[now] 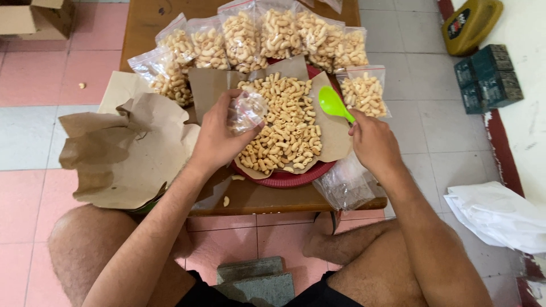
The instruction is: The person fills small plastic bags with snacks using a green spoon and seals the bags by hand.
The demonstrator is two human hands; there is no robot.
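My left hand [219,136] holds a small clear plastic bag [246,111], crumpled and almost empty, over a heap of tan curled snacks [287,122]. The heap lies on brown paper [333,136] spread over a red round tray [296,177]. My right hand [372,142] grips a bright green plastic spoon [333,103], its bowl raised above the right side of the heap. Several filled clear bags of the same snacks [261,37] stand in a row behind the tray, with one more bag [364,91] at the right.
A low wooden table [256,199] carries everything. Crumpled brown paper [125,150] lies at the left. A stack of empty clear bags [344,185] sits at the table's front right. On the floor: white plastic sheets [500,213], dark boxes [489,77], a yellow jug [472,23], a cardboard box [37,17].
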